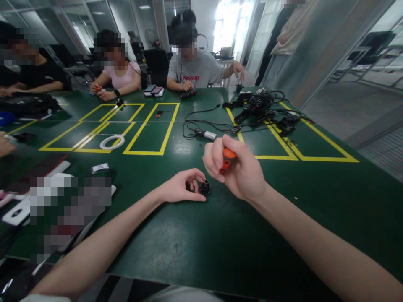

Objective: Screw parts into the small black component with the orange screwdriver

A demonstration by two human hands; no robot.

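My right hand (237,167) is wrapped round an orange-handled tool (229,154), raised above the green table; the tool's far end is hidden by the fingers. Just left of it, my left hand (185,185) rests on the table, thumb and fingers curved around a small black round part (204,188) with a brass-coloured top. The fingers are apart on either side of that part, and whether they press on it is hard to see. The black part stands upright on the table.
Beyond my hands lie a silver-and-black cylinder (206,134) and a pile of black cables (261,105). A white ring (112,142) sits within yellow tape lines. Phones and white devices (19,214) are at the left. Several people sit across the green table (151,247).
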